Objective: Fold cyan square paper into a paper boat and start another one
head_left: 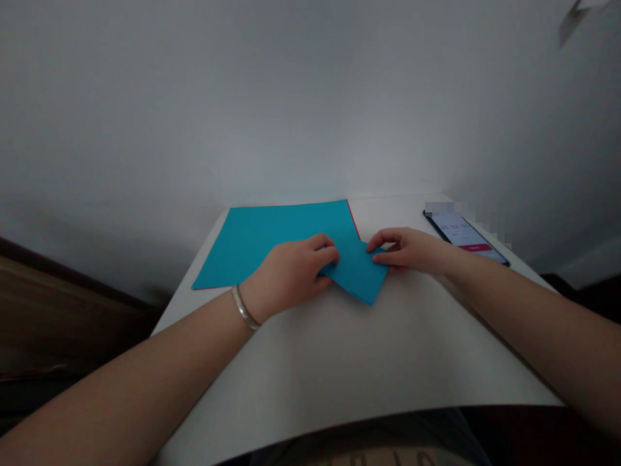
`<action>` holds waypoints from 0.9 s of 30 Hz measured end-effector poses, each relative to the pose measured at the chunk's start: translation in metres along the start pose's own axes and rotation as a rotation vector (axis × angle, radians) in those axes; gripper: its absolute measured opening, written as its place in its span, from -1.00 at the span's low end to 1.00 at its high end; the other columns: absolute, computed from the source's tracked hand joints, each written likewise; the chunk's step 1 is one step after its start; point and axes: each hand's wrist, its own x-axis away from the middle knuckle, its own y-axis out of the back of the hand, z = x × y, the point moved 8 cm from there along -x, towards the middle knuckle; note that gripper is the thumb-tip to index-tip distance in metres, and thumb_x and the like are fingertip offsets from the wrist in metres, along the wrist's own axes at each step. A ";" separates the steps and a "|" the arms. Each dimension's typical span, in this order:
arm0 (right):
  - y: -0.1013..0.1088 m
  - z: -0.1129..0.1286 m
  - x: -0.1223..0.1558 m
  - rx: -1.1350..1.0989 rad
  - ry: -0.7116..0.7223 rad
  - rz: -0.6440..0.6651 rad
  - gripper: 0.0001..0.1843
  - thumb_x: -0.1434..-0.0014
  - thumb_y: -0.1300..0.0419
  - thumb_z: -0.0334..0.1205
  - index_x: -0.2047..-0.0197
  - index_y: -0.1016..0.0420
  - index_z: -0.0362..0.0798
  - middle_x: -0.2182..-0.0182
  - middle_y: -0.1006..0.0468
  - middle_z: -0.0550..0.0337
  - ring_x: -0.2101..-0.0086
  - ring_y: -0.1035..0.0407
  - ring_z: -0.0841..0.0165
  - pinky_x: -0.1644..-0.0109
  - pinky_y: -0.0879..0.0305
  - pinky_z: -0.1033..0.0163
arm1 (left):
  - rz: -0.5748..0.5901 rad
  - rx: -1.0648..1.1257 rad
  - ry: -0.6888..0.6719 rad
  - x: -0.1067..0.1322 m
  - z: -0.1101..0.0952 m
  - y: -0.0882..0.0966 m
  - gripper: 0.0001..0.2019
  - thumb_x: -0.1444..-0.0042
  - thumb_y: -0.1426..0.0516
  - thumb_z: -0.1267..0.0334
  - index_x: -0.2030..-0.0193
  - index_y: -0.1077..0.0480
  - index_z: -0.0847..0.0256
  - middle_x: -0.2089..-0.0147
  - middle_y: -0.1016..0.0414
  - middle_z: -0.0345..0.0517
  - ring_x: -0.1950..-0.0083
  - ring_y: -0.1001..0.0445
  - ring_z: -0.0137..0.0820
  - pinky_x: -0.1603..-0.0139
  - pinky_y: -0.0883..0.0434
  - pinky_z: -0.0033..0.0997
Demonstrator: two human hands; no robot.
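Note:
A small folded piece of blue paper (361,275) is between my two hands, tilted with one corner toward me. My left hand (303,268), with a silvery bangle at the wrist, has its fingers closed on the paper's left end. At the upper right corner, my right hand (400,249) pinches the paper between thumb and fingers. Behind and to the left lies a large blue sheet (272,226) with a thin red edge on its right side. My left hand and the folded paper cover part of that sheet.
A white table (369,369) bears all of this, its far edge against a pale wall (310,97). To the right lies a phone (466,233) with a lit screen showing digits. Wooden furniture (58,310) stands left of the table.

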 end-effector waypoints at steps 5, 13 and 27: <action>0.008 0.007 0.002 0.276 0.043 -0.114 -0.74 0.03 -0.28 -0.16 0.21 -0.50 0.00 0.34 -0.52 0.17 0.51 -0.29 0.43 0.44 -0.24 0.27 | 0.021 -0.079 -0.064 -0.002 -0.004 -0.003 -0.83 -0.14 -0.07 0.29 0.12 -0.36 0.18 -0.03 -0.41 -0.07 0.12 -0.45 -0.29 0.26 -0.38 -0.38; 0.005 0.019 0.004 0.472 0.149 -0.126 -0.74 -0.01 -0.26 -0.13 0.19 -0.50 -0.01 0.20 -0.53 0.10 0.41 -0.33 0.35 0.29 -0.27 0.21 | -0.019 -0.024 -0.175 -0.001 -0.011 -0.003 -0.63 -0.11 -0.11 0.34 -0.09 -0.35 0.21 -0.06 -0.45 -0.01 -0.07 -0.38 -0.19 -0.07 -0.35 -0.18; 0.001 0.026 0.009 0.633 0.282 -0.154 -0.71 -0.04 -0.25 -0.10 0.15 -0.49 -0.01 0.27 -0.44 0.08 0.32 -0.34 0.29 0.23 -0.25 0.19 | -0.040 -0.060 -0.266 0.001 -0.019 -0.008 -0.60 -0.23 -0.06 0.18 -0.20 -0.32 0.15 -0.21 -0.38 0.01 -0.09 -0.39 -0.13 -0.06 -0.32 -0.07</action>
